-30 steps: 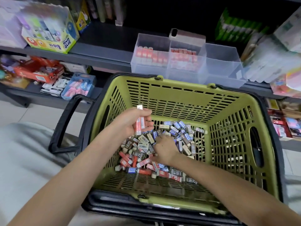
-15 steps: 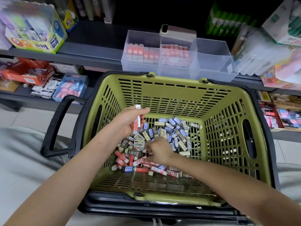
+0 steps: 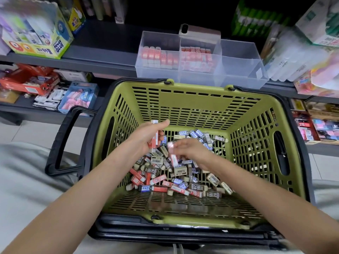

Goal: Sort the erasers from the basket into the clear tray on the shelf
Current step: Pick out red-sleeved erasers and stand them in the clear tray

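A green basket (image 3: 192,99) stands in front of me with a heap of loose erasers (image 3: 176,173) on its floor, in red, blue, black and beige sleeves. My left hand (image 3: 150,133) hovers over the heap and grips a few red erasers (image 3: 156,138) upright. My right hand (image 3: 190,151) is just right of it, blurred, pinching a red eraser (image 3: 173,156) lifted off the heap. Beyond the basket, the clear tray (image 3: 240,70) sits on the shelf; its left and middle compartments hold red erasers, its right one is bare.
A black basket handle (image 3: 64,140) hangs out to the left. A yellow glue box (image 3: 36,43) stands on the shelf at left, packaged goods (image 3: 311,57) at right. A phone (image 3: 200,32) leans behind the tray. The lower shelf holds more stationery (image 3: 78,98).
My right hand has risen out of the heap with a red eraser and moved toward my left hand. My left hand still holds its red erasers in about the same place.
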Action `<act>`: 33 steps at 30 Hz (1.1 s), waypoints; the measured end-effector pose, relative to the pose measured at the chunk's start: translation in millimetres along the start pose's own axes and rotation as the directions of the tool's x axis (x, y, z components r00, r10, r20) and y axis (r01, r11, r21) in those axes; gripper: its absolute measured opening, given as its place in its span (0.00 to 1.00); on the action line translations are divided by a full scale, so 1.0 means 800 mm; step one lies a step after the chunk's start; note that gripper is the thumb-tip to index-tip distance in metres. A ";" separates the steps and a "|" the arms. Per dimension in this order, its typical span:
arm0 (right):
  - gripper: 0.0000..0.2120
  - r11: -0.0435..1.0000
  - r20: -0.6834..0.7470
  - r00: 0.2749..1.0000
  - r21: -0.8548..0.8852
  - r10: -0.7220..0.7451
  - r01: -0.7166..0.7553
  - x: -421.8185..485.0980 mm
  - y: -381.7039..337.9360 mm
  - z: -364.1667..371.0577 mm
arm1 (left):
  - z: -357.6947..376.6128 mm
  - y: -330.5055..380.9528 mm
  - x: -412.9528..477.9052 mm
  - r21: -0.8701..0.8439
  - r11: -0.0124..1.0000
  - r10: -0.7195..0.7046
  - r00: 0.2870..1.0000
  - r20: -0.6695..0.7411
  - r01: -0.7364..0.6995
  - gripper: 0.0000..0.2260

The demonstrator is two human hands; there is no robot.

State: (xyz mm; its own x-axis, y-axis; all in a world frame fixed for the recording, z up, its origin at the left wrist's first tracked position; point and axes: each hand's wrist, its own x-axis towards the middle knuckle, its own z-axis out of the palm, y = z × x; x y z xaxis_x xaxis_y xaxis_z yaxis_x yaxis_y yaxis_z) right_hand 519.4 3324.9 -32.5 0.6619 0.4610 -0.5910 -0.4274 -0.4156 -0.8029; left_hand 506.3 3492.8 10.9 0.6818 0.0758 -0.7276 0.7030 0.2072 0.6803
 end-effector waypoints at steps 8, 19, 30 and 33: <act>0.10 0.965 0.031 0.998 0.258 -0.059 0.049 -0.047 -0.032 -0.013 | 0.034 -0.031 -0.003 0.068 0.984 -0.178 0.946 0.271 0.166 0.20; 0.14 0.366 0.050 0.955 -0.928 0.293 -0.064 -0.065 0.070 -0.023 | 0.029 -0.033 0.003 0.089 0.986 -0.156 0.969 0.193 0.141 0.26; 0.14 0.478 -0.011 0.958 -0.865 0.288 -0.154 -0.050 0.062 -0.021 | 0.024 -0.032 0.004 0.089 0.991 -0.110 0.978 0.175 0.095 0.25; 0.08 0.772 0.018 0.954 -0.592 0.299 -0.231 -0.051 0.027 -0.050 | 0.026 -0.035 0.001 0.080 0.992 -0.105 0.982 0.158 0.093 0.17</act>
State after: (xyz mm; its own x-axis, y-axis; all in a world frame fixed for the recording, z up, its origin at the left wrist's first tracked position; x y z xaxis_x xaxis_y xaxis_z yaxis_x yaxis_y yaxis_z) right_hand 507.6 3265.7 -22.5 0.4924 0.3301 -0.8053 -0.1184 -0.8913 -0.4377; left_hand 491.2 3466.7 -7.0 0.6278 -0.1017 -0.7717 0.7772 0.1351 0.6145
